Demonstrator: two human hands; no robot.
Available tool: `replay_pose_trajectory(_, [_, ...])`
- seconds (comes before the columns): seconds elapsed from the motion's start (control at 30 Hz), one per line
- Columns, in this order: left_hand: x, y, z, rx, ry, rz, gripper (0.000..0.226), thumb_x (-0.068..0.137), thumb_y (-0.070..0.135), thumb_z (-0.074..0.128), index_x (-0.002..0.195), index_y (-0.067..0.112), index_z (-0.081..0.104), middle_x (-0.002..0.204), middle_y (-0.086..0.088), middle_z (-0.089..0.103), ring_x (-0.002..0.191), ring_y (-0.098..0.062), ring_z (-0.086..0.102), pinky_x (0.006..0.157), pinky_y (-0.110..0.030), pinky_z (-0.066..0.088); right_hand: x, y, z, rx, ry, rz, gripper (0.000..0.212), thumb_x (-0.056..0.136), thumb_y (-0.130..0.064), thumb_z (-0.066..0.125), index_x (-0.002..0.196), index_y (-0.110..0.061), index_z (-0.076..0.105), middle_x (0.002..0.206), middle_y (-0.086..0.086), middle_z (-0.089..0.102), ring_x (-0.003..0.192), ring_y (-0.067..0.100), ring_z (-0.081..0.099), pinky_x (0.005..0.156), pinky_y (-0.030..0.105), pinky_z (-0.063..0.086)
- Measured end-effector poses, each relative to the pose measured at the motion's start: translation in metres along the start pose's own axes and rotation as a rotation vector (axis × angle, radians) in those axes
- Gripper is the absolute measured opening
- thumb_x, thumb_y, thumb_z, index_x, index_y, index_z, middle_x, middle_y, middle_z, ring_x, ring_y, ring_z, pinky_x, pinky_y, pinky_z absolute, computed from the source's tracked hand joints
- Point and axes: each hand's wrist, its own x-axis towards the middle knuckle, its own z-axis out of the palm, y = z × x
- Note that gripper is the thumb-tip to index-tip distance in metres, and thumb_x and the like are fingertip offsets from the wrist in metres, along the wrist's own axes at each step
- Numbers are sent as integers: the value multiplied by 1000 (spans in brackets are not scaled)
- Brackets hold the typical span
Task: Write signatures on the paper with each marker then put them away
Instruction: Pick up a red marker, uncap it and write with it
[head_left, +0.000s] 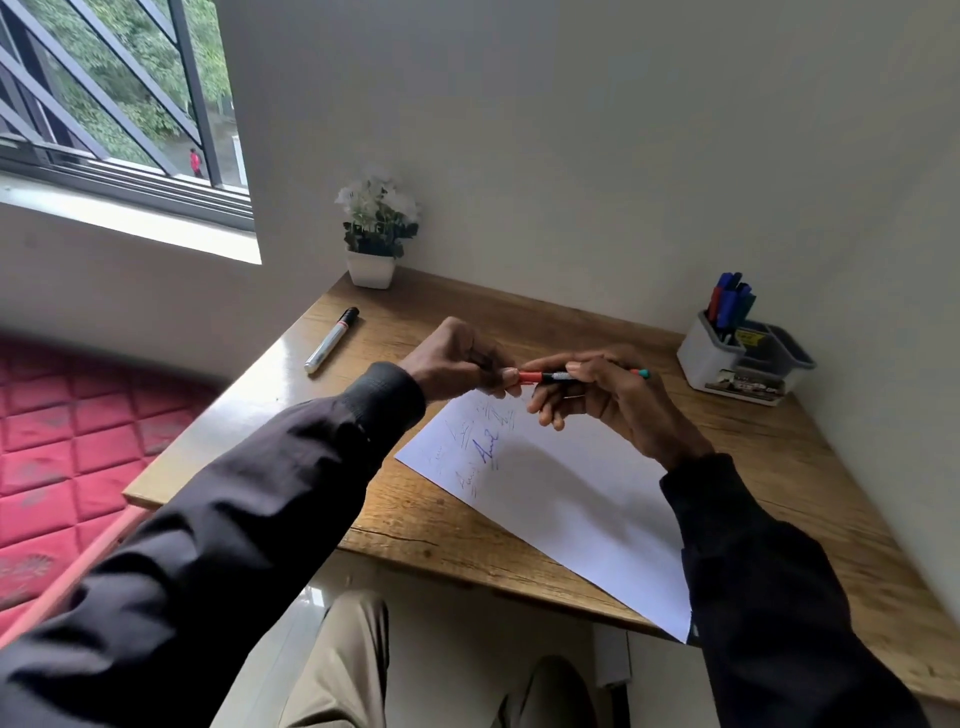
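Above the white paper (566, 493), both my hands hold one red marker (545, 376) level. My left hand (452, 361) pinches its red cap end. My right hand (597, 395) grips the barrel, and a teal tip shows past the fingers on the right. The paper carries several blue and faint signatures near its far left corner. A white marker with a black cap (332, 340) lies on the wooden desk (779, 457) at the far left. Several blue and red markers (730, 304) stand in a white and grey organizer (727, 364) at the far right.
A small white pot with white flowers (374, 234) stands at the desk's back left corner against the wall. A window is at the upper left. A red quilted mattress (67, 441) lies left of the desk. My legs show below the desk's front edge.
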Motion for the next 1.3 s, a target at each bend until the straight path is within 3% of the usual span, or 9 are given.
replay_pose_trajectory(0.13, [-9, -32, -44, -13, 157, -63, 10, 85, 2, 77, 94, 5, 79, 76, -3, 76, 72, -10, 71, 71, -29, 56, -32, -15, -40, 43, 201, -21, 42, 103, -12, 36, 122, 10, 67, 103, 35, 71, 85, 39, 70, 76, 38, 60])
replay_pose_trajectory(0.2, [-16, -35, -45, -90, 190, -71, 15, 86, 2, 75, 100, -4, 76, 83, -8, 76, 77, -16, 71, 74, -28, 59, -43, -10, -43, 48, 175, -5, 41, 104, -11, 36, 125, 11, 63, 108, 36, 70, 91, 41, 71, 81, 40, 61])
replay_pose_trajectory(0.3, [-10, -28, -18, -157, 178, -84, 9, 89, 4, 72, 96, -1, 75, 82, -7, 76, 74, -17, 71, 72, -27, 62, -39, 14, -15, 82, 74, 25, 40, 99, -12, 45, 125, 13, 62, 111, 36, 68, 95, 42, 69, 80, 39, 60])
replay_pose_trajectory(0.43, [-3, -28, -5, -109, 142, -233, 14, 95, 12, 68, 98, 0, 74, 84, -6, 77, 63, -11, 73, 55, -19, 57, -41, 39, 19, 44, 97, 97, 25, 93, -6, 58, 110, 6, 73, 91, 27, 70, 80, 36, 67, 69, 34, 56])
replay_pose_trajectory(0.53, [-4, -29, -6, -122, 156, -235, 18, 95, 12, 67, 104, -3, 72, 93, -13, 76, 66, -10, 74, 57, -18, 57, -37, 51, 29, 77, 239, 83, 21, 98, 2, 54, 100, 7, 74, 80, 27, 67, 70, 35, 64, 62, 34, 54])
replay_pose_trajectory(0.63, [-2, -29, -6, -146, 204, -190, 19, 95, 10, 67, 105, -7, 70, 88, -11, 74, 62, -5, 72, 54, -14, 54, -26, 56, 35, 51, 361, 37, 24, 100, 2, 50, 97, 8, 74, 79, 30, 68, 65, 36, 64, 60, 36, 54])
replay_pose_trajectory(0.87, [-1, -33, -5, -144, 226, -149, 22, 93, 14, 69, 106, -4, 70, 93, -14, 74, 61, -3, 72, 54, -11, 53, -14, 56, 27, -31, 254, 50, 24, 94, -4, 57, 108, 8, 73, 90, 29, 74, 70, 41, 70, 63, 37, 58])
replay_pose_trajectory(1.1, [1, -35, -6, -99, 211, -138, 25, 91, 14, 71, 107, -5, 70, 93, -14, 75, 61, -2, 72, 55, -10, 52, -14, 51, 45, -250, 255, -10, 11, 92, 11, 64, 89, 4, 72, 67, 0, 68, 54, 16, 60, 54, 21, 47])
replay_pose_trajectory(1.3, [1, -38, -6, -89, 215, -145, 21, 94, 8, 68, 109, -7, 69, 93, -13, 74, 61, 0, 71, 54, -9, 52, -18, 51, 67, -209, 187, -11, 6, 94, 8, 64, 91, 6, 69, 71, 17, 70, 57, 26, 69, 56, 25, 53])
